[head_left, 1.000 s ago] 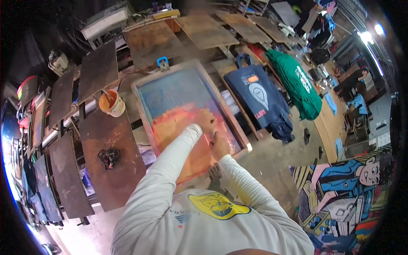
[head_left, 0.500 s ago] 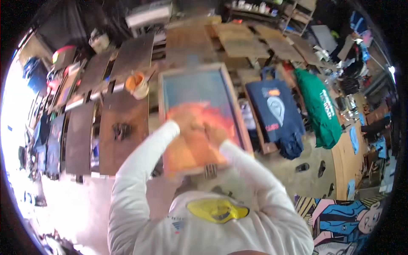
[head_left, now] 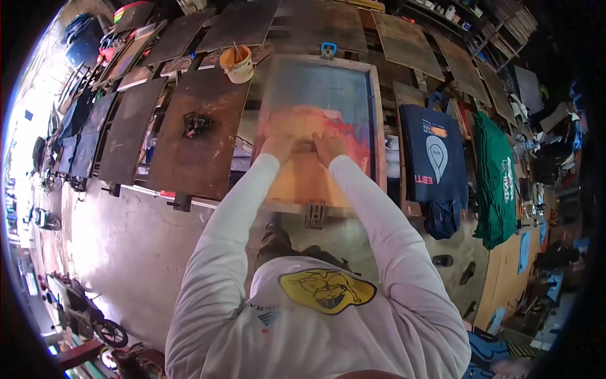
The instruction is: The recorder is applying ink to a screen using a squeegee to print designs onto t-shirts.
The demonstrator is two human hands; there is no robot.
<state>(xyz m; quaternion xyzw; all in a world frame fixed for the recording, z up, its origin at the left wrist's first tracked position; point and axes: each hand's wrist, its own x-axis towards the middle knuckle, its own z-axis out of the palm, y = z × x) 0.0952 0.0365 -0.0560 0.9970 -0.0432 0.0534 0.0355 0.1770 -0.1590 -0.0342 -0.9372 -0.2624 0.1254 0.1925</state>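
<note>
Left hand (head_left: 281,146) and right hand (head_left: 327,148) have drawn level over the orange-smeared screen (head_left: 328,88), seemingly working together. Both look curled; their grip cannot be told.

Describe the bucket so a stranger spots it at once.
Find the wood-framed printing screen. Left of its far end, at a dark brown board's far corner, stands a pale yellow bucket. Its orange inside and protruding stick set it apart from that board's black lump.
</note>
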